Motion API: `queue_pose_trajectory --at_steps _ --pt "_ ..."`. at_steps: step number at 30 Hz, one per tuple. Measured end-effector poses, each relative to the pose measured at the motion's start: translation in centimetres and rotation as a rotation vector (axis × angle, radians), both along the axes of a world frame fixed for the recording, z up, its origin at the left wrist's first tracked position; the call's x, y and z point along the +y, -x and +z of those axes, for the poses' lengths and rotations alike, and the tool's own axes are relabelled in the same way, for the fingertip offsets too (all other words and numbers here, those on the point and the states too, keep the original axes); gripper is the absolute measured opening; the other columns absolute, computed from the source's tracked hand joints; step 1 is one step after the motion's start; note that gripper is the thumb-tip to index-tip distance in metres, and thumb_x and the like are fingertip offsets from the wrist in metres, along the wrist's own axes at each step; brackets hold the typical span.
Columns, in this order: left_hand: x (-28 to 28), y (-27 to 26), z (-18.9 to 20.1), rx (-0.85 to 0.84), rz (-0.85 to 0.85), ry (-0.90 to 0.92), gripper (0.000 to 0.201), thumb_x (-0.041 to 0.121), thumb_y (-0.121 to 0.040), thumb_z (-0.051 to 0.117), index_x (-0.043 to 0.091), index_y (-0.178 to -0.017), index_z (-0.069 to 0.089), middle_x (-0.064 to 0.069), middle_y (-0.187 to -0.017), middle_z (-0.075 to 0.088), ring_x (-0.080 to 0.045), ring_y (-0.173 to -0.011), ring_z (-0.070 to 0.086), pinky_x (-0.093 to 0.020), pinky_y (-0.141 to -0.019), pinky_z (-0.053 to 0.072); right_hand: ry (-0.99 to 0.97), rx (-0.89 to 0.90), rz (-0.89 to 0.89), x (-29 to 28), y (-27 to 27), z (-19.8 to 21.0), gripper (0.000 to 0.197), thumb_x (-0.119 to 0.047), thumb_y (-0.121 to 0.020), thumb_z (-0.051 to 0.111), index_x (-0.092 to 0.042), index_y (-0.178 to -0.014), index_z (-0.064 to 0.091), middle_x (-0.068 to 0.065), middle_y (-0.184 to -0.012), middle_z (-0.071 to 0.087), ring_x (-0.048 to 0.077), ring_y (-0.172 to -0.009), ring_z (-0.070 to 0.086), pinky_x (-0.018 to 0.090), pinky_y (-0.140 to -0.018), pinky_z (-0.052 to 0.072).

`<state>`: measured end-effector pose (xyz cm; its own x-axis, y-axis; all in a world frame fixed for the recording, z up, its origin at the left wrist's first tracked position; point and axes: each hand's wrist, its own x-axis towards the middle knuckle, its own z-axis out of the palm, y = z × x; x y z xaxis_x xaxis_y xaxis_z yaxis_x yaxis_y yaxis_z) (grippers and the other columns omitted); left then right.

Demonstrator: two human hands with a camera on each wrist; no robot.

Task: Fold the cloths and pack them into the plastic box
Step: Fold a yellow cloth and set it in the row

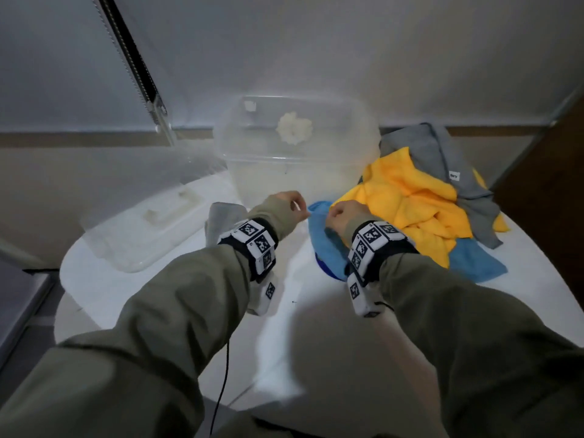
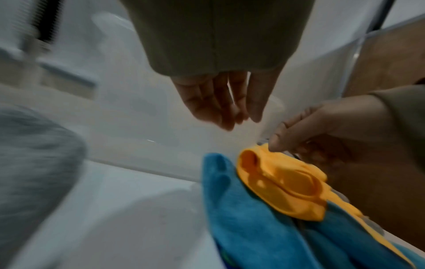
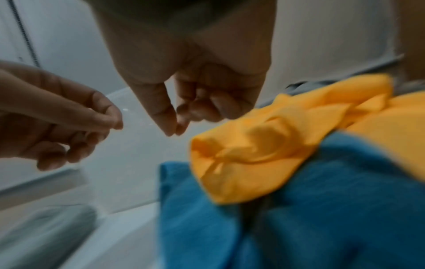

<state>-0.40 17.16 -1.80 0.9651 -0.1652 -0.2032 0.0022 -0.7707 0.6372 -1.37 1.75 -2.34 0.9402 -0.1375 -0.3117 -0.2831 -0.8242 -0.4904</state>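
Note:
A clear plastic box (image 1: 262, 178) stands at the back of the white table (image 1: 300, 336). To its right lies a heap of cloths: yellow (image 1: 410, 200), grey (image 1: 439, 156) and blue (image 1: 327, 248). My left hand (image 1: 289, 200) hovers in front of the box beside the blue cloth's corner, its fingers (image 2: 230, 109) relaxed and holding nothing. My right hand (image 1: 343, 213) is over the blue cloth at the edge of the yellow cloth (image 3: 241, 163). Its thumb and index tips (image 3: 174, 131) meet, the other fingers are curled, and nothing shows between them.
The box's clear lid (image 1: 142, 229) lies on the table to the left. Another grey cloth (image 1: 222, 219) sits between the lid and my left wrist. A wall runs close behind the box, and a brown panel (image 1: 556, 184) stands at the right.

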Motion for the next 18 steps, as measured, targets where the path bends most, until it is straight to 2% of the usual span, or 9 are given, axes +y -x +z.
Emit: queue_pose_trajectory --at_steps 3,5,6,8,10,12,14,16,18 --pt "-5.3 -1.2 -0.8 0.104 -0.221 -0.098 0.029 0.024 -0.082 0.064 0.021 -0.110 0.062 -0.006 -0.107 0.060 -0.024 -0.096 0.057 -0.026 -0.083 0.045 0.247 -0.010 -0.077 -6.3 -0.5 0.6 0.031 -0.015 -0.089 0.049 -0.020 -0.119 0.056 0.011 -0.128 0.048 0.034 -0.117 0.047 0.040 -0.089 0.048" --pt "-7.9 -1.8 -1.5 0.139 -0.269 -0.196 0.052 0.023 -0.080 0.067 0.022 -0.129 0.049 -0.009 -0.129 0.047 -0.029 -0.111 0.053 -0.035 -0.095 0.046 0.332 0.093 0.034 -9.7 -0.2 0.2 0.064 -0.009 -0.087 0.052 -0.030 -0.143 0.027 0.007 -0.148 0.024 0.035 -0.131 0.032 0.045 -0.095 0.043" --pt "-8.9 -2.1 -1.9 0.143 -0.277 -0.241 0.064 0.022 -0.080 0.067 0.023 -0.137 0.039 -0.008 -0.139 0.038 -0.031 -0.119 0.049 -0.040 -0.099 0.045 0.335 0.158 0.093 -10.7 -0.1 0.0 0.077 -0.007 -0.088 0.052 -0.032 -0.148 0.012 0.007 -0.152 0.019 0.035 -0.133 0.032 0.045 -0.095 0.042" --pt "-10.4 -2.3 -2.3 0.148 -0.282 -0.310 0.082 0.018 -0.079 0.066 0.027 -0.146 0.019 -0.004 -0.150 0.021 -0.032 -0.128 0.041 -0.042 -0.102 0.042 0.312 0.247 0.172 -12.2 -0.2 -0.4 0.082 -0.007 -0.090 0.052 -0.030 -0.150 0.000 0.014 -0.145 0.034 0.034 -0.125 0.044 0.038 -0.089 0.043" --pt "-11.4 -2.3 -2.6 0.154 -0.279 -0.389 0.091 0.012 -0.079 0.064 0.030 -0.147 0.006 -0.002 -0.152 0.016 -0.033 -0.129 0.039 -0.042 -0.097 0.045 0.285 0.242 0.189 -13.2 -0.6 -0.7 0.068 -0.008 -0.093 0.049 -0.028 -0.149 0.016 0.016 -0.133 0.049 0.034 -0.116 0.052 0.034 -0.086 0.045" --pt "-12.3 -2.0 -2.7 0.189 -0.277 -0.511 0.094 0.012 -0.078 0.063 0.031 -0.147 0.001 -0.006 -0.150 0.019 -0.034 -0.130 0.036 -0.044 -0.096 0.045 0.257 0.235 0.185 -13.7 -0.8 -0.8 0.045 -0.010 -0.093 0.049 -0.021 -0.137 0.046 0.014 -0.128 0.054 0.032 -0.112 0.056 0.035 -0.091 0.049" --pt "-13.1 -2.0 -3.0 0.214 -0.299 -0.637 0.084 0.016 -0.079 0.063 0.024 -0.146 0.012 -0.013 -0.145 0.028 -0.035 -0.130 0.035 -0.046 -0.098 0.044 0.236 0.227 0.210 -14.1 -1.1 -0.9 0.025 -0.014 -0.092 0.051 -0.014 -0.113 0.065 0.011 -0.119 0.061 0.031 -0.106 0.059 0.039 -0.093 0.050" --pt "-13.4 -2.0 -3.3 0.233 -0.336 -0.742 0.065 0.022 -0.080 0.062 0.016 -0.137 0.032 -0.016 -0.140 0.038 -0.034 -0.129 0.036 -0.046 -0.101 0.042 0.247 0.175 0.214 -14.2 -1.1 -0.9 0.018 -0.015 -0.088 0.055 -0.014 -0.102 0.066 0.011 -0.120 0.057 0.032 -0.105 0.057 0.040 -0.093 0.050" --pt "-13.3 -1.7 -3.5 0.203 -0.319 -0.754 0.053 0.023 -0.084 0.058 0.016 -0.134 0.042 -0.015 -0.138 0.038 -0.034 -0.130 0.033 -0.044 -0.106 0.037 0.236 0.083 0.196 -14.4 -1.3 -1.3 0.030 -0.008 -0.083 0.060 -0.023 -0.109 0.055 0.010 -0.129 0.041 0.033 -0.112 0.049 0.040 -0.094 0.046"
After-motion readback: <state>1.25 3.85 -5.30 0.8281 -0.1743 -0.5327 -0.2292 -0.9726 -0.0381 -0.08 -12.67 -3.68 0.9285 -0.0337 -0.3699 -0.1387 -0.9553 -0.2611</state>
